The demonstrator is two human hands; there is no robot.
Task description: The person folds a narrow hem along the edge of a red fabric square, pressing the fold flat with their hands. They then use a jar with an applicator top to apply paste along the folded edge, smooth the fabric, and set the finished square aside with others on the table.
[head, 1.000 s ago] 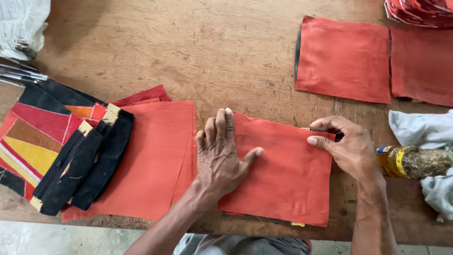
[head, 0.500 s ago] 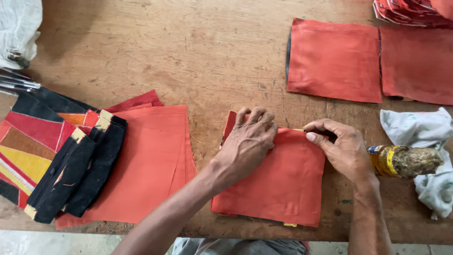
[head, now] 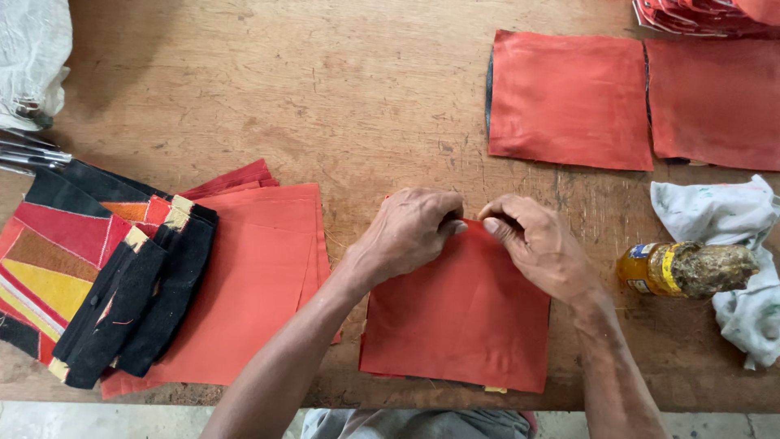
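Pinching the far edge of the red fabric square (head: 455, 325), the left hand (head: 406, 232) and right hand (head: 540, 248) meet fingertip to fingertip; the cloth spreads toward six o'clock on the wooden table (head: 325, 89).

my left hand (head: 410, 232) comes in from the lower left, forearm slanting up, knuckles raised, fingers curled down. my right hand (head: 536, 244) reaches in from the lower right, fingers bent and pinched, fingertips nearly meeting the left's.
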